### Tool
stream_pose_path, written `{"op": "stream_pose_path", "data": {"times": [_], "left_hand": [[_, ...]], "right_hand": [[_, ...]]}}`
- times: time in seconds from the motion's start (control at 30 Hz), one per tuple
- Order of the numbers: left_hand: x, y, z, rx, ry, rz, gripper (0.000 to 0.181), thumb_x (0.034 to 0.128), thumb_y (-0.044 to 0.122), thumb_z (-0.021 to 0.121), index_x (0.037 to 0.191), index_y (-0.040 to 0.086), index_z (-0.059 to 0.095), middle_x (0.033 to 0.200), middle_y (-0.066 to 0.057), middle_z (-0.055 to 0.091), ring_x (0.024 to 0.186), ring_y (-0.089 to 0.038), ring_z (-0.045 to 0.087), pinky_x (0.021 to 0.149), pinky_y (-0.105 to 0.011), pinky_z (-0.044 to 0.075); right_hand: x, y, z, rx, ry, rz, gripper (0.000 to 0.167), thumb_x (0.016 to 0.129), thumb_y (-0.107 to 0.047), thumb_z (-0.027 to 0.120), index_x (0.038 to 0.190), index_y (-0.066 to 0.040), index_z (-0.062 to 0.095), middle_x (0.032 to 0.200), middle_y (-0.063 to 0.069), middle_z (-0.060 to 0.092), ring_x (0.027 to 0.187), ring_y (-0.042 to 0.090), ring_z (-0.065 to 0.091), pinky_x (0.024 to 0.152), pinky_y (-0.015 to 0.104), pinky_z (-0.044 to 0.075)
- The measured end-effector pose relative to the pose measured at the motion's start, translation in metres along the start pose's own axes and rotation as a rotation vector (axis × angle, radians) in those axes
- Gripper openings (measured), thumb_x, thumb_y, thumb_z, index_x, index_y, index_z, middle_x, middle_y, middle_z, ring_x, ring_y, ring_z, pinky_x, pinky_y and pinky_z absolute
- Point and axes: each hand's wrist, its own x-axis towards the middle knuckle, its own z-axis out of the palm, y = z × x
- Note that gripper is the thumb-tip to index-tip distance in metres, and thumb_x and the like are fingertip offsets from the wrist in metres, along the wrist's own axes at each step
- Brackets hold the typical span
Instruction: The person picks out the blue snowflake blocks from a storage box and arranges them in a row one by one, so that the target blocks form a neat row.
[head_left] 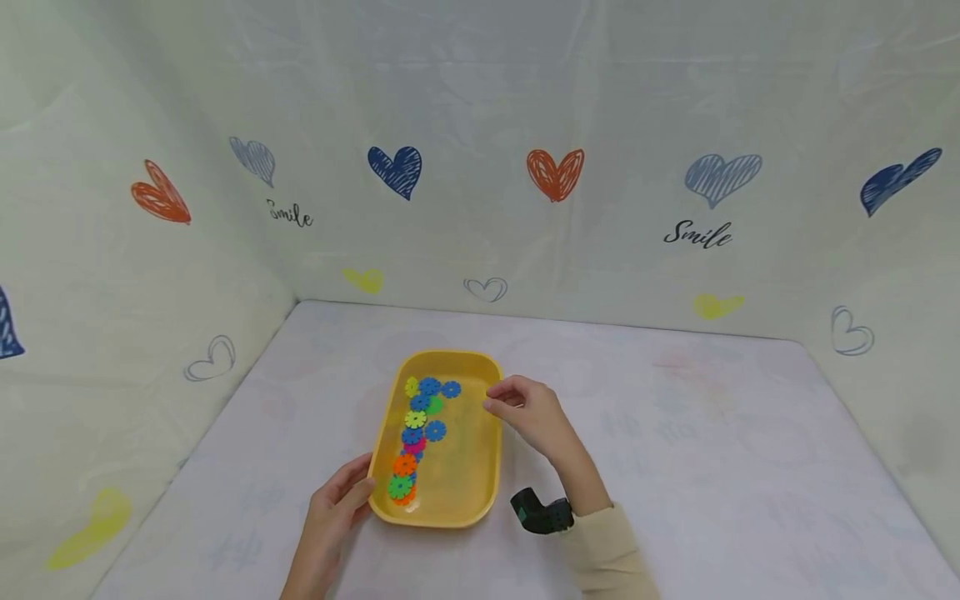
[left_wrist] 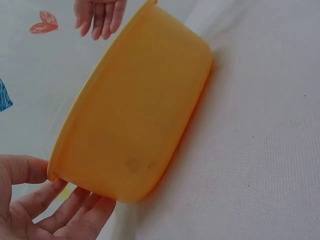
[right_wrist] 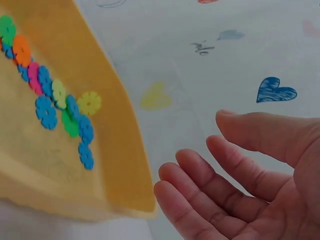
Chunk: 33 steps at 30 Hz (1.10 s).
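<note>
A yellow plastic tray (head_left: 465, 475) with raised walls stands on the table in the head view. Inside it, along its left side, lies a row of several notched flower-shaped discs in blue (head_left: 435, 431), orange (head_left: 405, 464), green (head_left: 401, 487), yellow and pink. My left hand (head_left: 335, 506) grips the tray's near left corner, thumb on the rim and fingers against the outer wall (left_wrist: 125, 110). At the tray's far right edge is my right hand (head_left: 532, 414), fingers loosely bent and apart from the thumb. Nothing is held in it in the right wrist view.
The white tabletop (head_left: 675, 467) reaches back to a pale curtain (head_left: 465, 83) printed with hearts and words. A black device (head_left: 542, 512) is strapped to my right wrist, beside a beige sleeve (head_left: 606, 554).
</note>
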Motion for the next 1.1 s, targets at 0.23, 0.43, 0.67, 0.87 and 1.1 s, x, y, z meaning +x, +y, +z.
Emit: {"op": "stream_pose_path", "data": {"times": [0.23, 0.43, 0.67, 0.87, 1.1], "left_hand": [[0.001, 0.000, 0.000, -0.001, 0.007, -0.016, 0.046, 0.0926, 0.016, 0.053, 0.136, 0.002, 0.044, 0.136, -0.022, 0.047, 0.104, -0.014, 0.057, 0.080, -0.024, 0.053], [0.000, 0.000, 0.000, -0.002, 0.006, -0.007, 0.046, 0.0923, 0.016, 0.053, 0.135, 0.002, 0.045, 0.136, -0.021, 0.048, 0.105, -0.014, 0.058, 0.081, -0.025, 0.053], [-0.001, 0.000, 0.000, 0.006, 0.003, 0.004, 0.046, 0.0926, 0.016, 0.052, 0.135, 0.001, 0.045, 0.137, -0.022, 0.046, 0.109, -0.018, 0.057, 0.082, -0.026, 0.053], [-0.002, 0.000, 0.000, 0.011, 0.003, 0.011, 0.044, 0.0923, 0.015, 0.052, 0.134, 0.001, 0.046, 0.134, -0.021, 0.049, 0.107, -0.016, 0.058, 0.081, -0.025, 0.053], [-0.003, 0.001, -0.001, 0.022, 0.007, 0.013, 0.044, 0.0921, 0.014, 0.052, 0.134, 0.002, 0.047, 0.134, -0.020, 0.050, 0.106, -0.015, 0.057, 0.081, -0.023, 0.053]], "right_hand": [[0.012, -0.010, 0.027, 0.017, -0.218, -0.069, 0.023, 0.085, -0.020, 0.067, 0.100, -0.003, 0.065, 0.090, 0.005, 0.064, 0.079, 0.013, 0.056, 0.075, 0.025, 0.050], [0.026, -0.011, 0.051, -0.022, -0.402, -0.073, 0.023, 0.084, -0.019, 0.067, 0.101, -0.004, 0.066, 0.089, 0.004, 0.063, 0.079, 0.013, 0.053, 0.070, 0.022, 0.045], [0.036, -0.004, 0.073, -0.106, -0.524, 0.002, 0.017, 0.083, -0.019, 0.068, 0.097, -0.010, 0.068, 0.083, 0.001, 0.062, 0.076, 0.014, 0.051, 0.067, 0.022, 0.042], [0.037, 0.005, 0.085, -0.073, -0.651, 0.059, 0.008, 0.082, -0.010, 0.068, 0.088, -0.005, 0.069, 0.072, -0.002, 0.059, 0.064, 0.014, 0.046, 0.059, 0.021, 0.040], [0.032, 0.011, 0.091, -0.071, -0.649, 0.129, 0.005, 0.080, -0.008, 0.070, 0.082, -0.005, 0.072, 0.071, -0.003, 0.061, 0.063, 0.013, 0.045, 0.057, 0.020, 0.038]]}}
